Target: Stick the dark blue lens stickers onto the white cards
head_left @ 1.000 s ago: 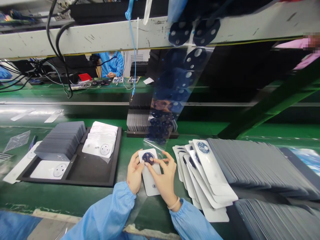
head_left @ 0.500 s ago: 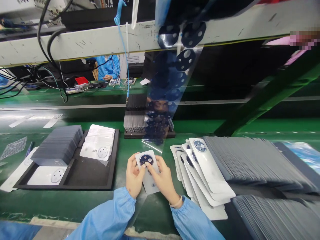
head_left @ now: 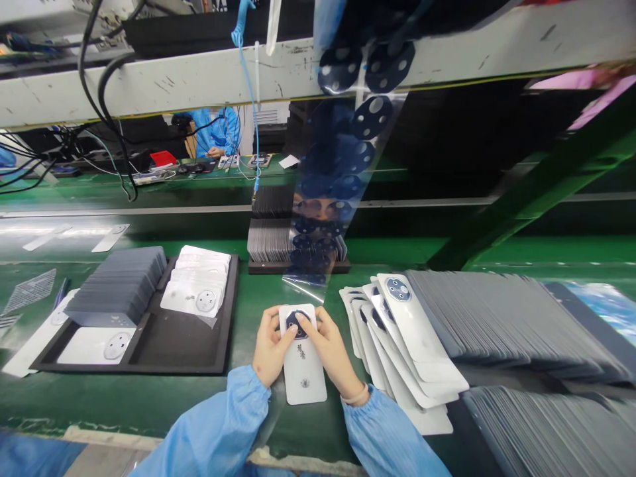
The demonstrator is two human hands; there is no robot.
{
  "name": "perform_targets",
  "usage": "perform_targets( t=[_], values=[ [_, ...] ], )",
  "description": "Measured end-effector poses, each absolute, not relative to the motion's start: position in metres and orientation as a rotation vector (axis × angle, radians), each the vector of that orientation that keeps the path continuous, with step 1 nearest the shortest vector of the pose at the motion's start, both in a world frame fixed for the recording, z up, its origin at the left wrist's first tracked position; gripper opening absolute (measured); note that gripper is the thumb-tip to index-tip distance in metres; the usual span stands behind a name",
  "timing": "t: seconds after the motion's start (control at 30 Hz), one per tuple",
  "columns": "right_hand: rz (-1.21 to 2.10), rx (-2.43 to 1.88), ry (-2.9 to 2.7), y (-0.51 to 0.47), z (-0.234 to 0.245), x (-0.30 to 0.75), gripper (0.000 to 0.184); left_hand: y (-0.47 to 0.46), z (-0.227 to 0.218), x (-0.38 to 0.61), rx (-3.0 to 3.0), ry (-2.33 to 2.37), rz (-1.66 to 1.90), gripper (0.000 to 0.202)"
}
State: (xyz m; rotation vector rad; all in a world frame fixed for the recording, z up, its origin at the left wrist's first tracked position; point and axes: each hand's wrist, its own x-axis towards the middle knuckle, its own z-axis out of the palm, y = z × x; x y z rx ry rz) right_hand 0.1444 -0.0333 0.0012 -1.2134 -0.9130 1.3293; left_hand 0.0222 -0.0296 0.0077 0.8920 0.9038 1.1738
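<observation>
Both my hands grip a white phone back cover (head_left: 305,371) upright in front of me, low over the green bench. Its top carries a dark round camera sticker (head_left: 294,319); small dark marks show below. My left hand (head_left: 269,346) closes round the left edge, thumb on the sticker. From the other side, my right hand (head_left: 330,351) holds the right edge, its thumb pressing the sticker's upper right. Fingertips behind the cover are hidden. Above hangs a clear film strip (head_left: 372,118) with dark round stickers. Fanned white covers (head_left: 422,338) lie right of my hands, the top one bearing a dark sticker.
On the left, a black tray (head_left: 176,348) holds grey upright sheets (head_left: 116,285) and white covers (head_left: 199,275). Dense grey stacks (head_left: 507,318) fill the right. A green slanted beam (head_left: 527,192) and hanging cables (head_left: 106,99) frame the bench. A person in blue (head_left: 216,129) sits beyond.
The cover has swung from a tilt to nearly upright and sits slightly lower, its face turned more toward me. Both thumbs stay on the sticker, the right one shifted higher.
</observation>
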Motion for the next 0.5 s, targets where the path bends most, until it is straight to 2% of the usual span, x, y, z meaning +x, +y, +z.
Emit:
perform_targets(
  t=[0.1, 0.2, 0.5],
  values=[
    [1.295, -1.239, -0.948, -0.0306, 0.0028, 0.1463, 0.040, -0.0293, 0.0068, 0.0197, 0.954, 0.858, 1.124, 0.044],
    [1.125, -1.318, -1.072, -0.0308, 0.0043, 0.1462, 0.040, -0.0280, 0.0036, 0.0168, 1.004, 0.809, 1.089, 0.045],
    [0.983, -1.336, -1.157, -0.0329, 0.0065, 0.1427, 0.030, -0.0247, -0.0014, 0.0162, 0.978, 0.758, 1.094, 0.051]
  ],
)
